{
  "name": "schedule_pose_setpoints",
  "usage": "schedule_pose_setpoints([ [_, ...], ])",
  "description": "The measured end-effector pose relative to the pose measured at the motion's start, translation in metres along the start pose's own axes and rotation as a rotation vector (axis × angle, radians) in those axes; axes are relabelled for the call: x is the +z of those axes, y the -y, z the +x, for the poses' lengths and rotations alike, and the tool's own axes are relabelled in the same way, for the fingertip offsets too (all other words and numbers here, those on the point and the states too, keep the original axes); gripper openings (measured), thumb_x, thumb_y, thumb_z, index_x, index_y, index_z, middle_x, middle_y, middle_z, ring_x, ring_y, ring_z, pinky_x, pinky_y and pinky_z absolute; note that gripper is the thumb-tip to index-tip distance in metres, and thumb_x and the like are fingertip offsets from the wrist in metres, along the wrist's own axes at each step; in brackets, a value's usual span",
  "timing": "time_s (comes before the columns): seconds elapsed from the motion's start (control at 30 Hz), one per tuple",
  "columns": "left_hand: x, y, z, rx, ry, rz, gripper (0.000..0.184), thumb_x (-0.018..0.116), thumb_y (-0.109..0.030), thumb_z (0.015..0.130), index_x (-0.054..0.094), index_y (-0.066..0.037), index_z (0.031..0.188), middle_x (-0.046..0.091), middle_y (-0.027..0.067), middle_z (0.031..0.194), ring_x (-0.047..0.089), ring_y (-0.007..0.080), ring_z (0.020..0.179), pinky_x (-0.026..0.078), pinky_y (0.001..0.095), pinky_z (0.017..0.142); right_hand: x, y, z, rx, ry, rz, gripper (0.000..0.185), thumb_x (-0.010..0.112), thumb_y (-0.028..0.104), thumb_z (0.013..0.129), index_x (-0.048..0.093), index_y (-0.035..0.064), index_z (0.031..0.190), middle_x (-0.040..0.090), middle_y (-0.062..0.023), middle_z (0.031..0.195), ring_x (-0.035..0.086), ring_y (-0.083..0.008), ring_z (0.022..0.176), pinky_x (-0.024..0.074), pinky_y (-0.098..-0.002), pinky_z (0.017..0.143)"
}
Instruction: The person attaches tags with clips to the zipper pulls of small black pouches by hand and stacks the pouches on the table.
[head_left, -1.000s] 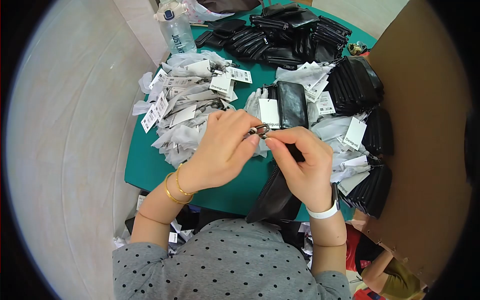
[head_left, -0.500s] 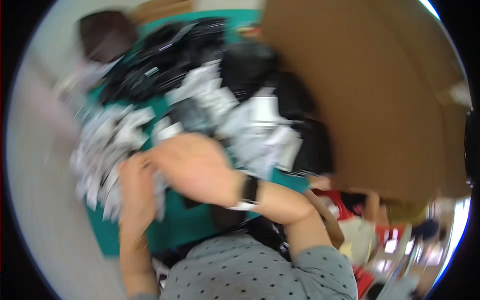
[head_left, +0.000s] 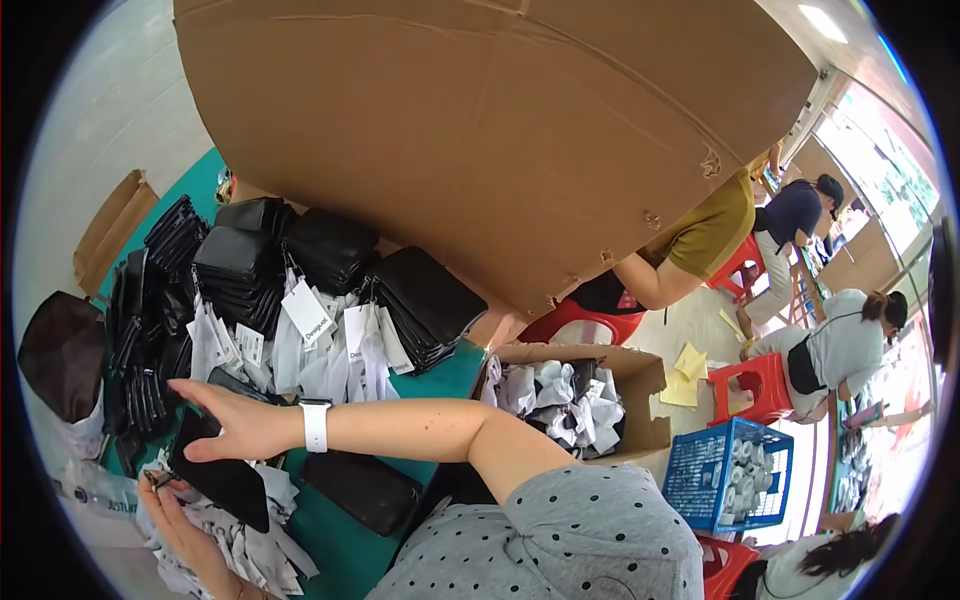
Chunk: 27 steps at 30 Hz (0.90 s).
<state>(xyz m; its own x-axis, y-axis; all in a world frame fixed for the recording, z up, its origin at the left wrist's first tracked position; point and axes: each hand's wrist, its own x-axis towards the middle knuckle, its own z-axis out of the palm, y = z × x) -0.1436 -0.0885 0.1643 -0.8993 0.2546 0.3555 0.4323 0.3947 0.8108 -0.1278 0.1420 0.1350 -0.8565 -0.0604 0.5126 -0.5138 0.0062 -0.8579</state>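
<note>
A flat black pouch [head_left: 228, 485] is tilted over a heap of white paper tags [head_left: 275, 545] on the green table. My left hand [head_left: 188, 535] is at the pouch's left edge, fingers closed about it, with a small dark bit at the fingertips that I cannot make out. Just above the pouch, my right hand [head_left: 240, 422] is open, thumb and fingers spread apart; a watch with a white band [head_left: 315, 425] is on that wrist. Another black pouch [head_left: 362, 492] lies flat on the table below my right forearm. Part of the left palm is hidden.
Stacked black pouches [head_left: 240, 265] with white tags [head_left: 306, 312] cover the far table [head_left: 462, 368]. A large cardboard sheet [head_left: 480, 150] rises behind them. To the right are a carton [head_left: 645, 395] of tagged items, a blue crate [head_left: 700, 480], red stools [head_left: 750, 385] and several people.
The view has swung right and become sharp. My right hand has come apart from my left and spread its fingers. The tilted black pouch now shows between them.
</note>
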Motion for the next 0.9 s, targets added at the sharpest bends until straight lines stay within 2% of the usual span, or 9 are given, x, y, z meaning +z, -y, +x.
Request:
schedule_pose_setpoints([
  [0.07, 0.0, -0.001, 0.003, 0.005, 0.01, -0.111, 0.037, 0.041, -0.025, 0.107, 0.048, 0.002, 0.131, 0.054, 0.0073, 0.108, 0.05, 0.0178, 0.101, 0.036, 0.0296, 0.096, 0.004, -0.01, -0.007, 0.275, -0.004, 0.285, 0.061, 0.071, 0.037, 0.092, 0.048, -0.0059, 0.129, 0.058, -0.018, 0.124, 0.056, -0.0215, 0.113, 0.0455, -0.0354, 0.097],
  [0.17, -0.002, -0.005, 0.006, -0.087, -0.091, -0.016, 0.047, 0.043, -0.029, 0.107, 0.046, 0.003, 0.142, 0.054, 0.0141, 0.136, 0.048, 0.0235, 0.128, 0.031, 0.033, 0.111, -0.007, -0.015, -0.011, 0.276, 0.235, 0.319, 0.04, 0.076, 0.029, 0.088, 0.056, -0.0022, 0.103, 0.06, -0.0029, 0.089, 0.05, -0.0085, 0.084, 0.0468, -0.0301, 0.071],
  [0.23, 0.008, -0.016, 0.007, -0.136, -0.235, -0.081, 0.046, 0.044, -0.029, 0.107, 0.047, 0.004, 0.139, 0.059, 0.0122, 0.124, 0.054, 0.0217, 0.116, 0.038, 0.0324, 0.104, -0.011, -0.029, -0.007, 0.157, 0.165, -0.107, 0.031, 0.076, 0.023, 0.086, 0.058, -0.0018, 0.091, 0.061, -0.0036, 0.085, 0.053, -0.0084, 0.08, 0.0478, -0.0301, 0.068],
  [0.3, 0.003, -0.004, 0.015, 0.005, -0.111, -0.145, 0.04, 0.047, -0.031, 0.106, 0.053, 0.0, 0.131, 0.059, 0.0039, 0.098, 0.058, 0.0149, 0.088, 0.045, 0.0289, 0.086, -0.01, -0.006, -0.002, 0.22, 0.096, 0.141, 0.031, 0.074, 0.024, 0.088, 0.056, -0.0008, 0.091, 0.052, -0.0016, 0.079, 0.047, -0.0109, 0.075, 0.0439, -0.0336, 0.064],
  [0.4, 0.005, -0.008, 0.028, -0.101, -0.028, -0.205, 0.034, 0.051, -0.027, 0.105, 0.054, 0.0, 0.124, 0.058, 0.0029, 0.087, 0.057, 0.0098, 0.083, 0.045, 0.0253, 0.077, -0.016, -0.022, 0.006, 0.301, 0.056, 0.217, 0.025, 0.072, 0.018, 0.09, 0.058, 0.002, 0.104, 0.054, 0.0018, 0.088, 0.047, -0.0076, 0.073, 0.0425, -0.0277, 0.064],
  [0.43, 0.007, 0.001, 0.035, -0.128, 0.013, -0.217, 0.032, 0.051, -0.027, 0.104, 0.055, 0.0, 0.12, 0.059, 0.0026, 0.084, 0.058, 0.0102, 0.081, 0.046, 0.0251, 0.076, -0.022, -0.023, 0.008, 0.323, 0.039, 0.219, 0.03, 0.067, 0.01, 0.094, 0.058, 0.0018, 0.122, 0.066, -0.0021, 0.111, 0.062, -0.0096, 0.098, 0.051, -0.0272, 0.086],
  [0.63, 0.036, 0.059, 0.09, -0.457, 0.22, -0.105, 0.035, 0.055, -0.035, 0.1, 0.063, -0.001, 0.106, 0.064, 0.0038, 0.083, 0.059, 0.0098, 0.07, 0.045, 0.0259, 0.061, -0.03, -0.074, 0.039, 0.558, -0.074, 0.058, 0.047, 0.071, 0.015, 0.093, 0.054, -0.0054, 0.131, 0.071, -0.0133, 0.105, 0.069, -0.015, 0.088, 0.0548, -0.0271, 0.077],
  [0.8, 0.065, 0.147, 0.101, -0.178, -0.045, 0.483, 0.048, 0.058, -0.03, 0.097, 0.057, 0.007, 0.128, 0.069, 0.0245, 0.104, 0.067, 0.0356, 0.096, 0.052, 0.0389, 0.088, -0.025, -0.129, 0.054, 0.394, 0.014, -0.623, 0.053, 0.072, 0.023, 0.089, 0.057, -0.0095, 0.127, 0.07, -0.0225, 0.108, 0.069, -0.0274, 0.092, 0.0537, -0.0342, 0.081],
  [0.9, 0.034, 0.091, 0.056, 0.013, 0.032, 0.268, 0.037, 0.058, -0.022, 0.095, 0.061, 0.003, 0.123, 0.066, 0.0231, 0.115, 0.062, 0.0384, 0.109, 0.049, 0.0432, 0.094, -0.028, -0.123, 0.036, 0.081, 0.027, -0.892, 0.045, 0.071, 0.023, 0.089, 0.061, -0.0059, 0.121, 0.066, -0.0229, 0.115, 0.064, -0.0337, 0.104, 0.0504, -0.0405, 0.089],
])
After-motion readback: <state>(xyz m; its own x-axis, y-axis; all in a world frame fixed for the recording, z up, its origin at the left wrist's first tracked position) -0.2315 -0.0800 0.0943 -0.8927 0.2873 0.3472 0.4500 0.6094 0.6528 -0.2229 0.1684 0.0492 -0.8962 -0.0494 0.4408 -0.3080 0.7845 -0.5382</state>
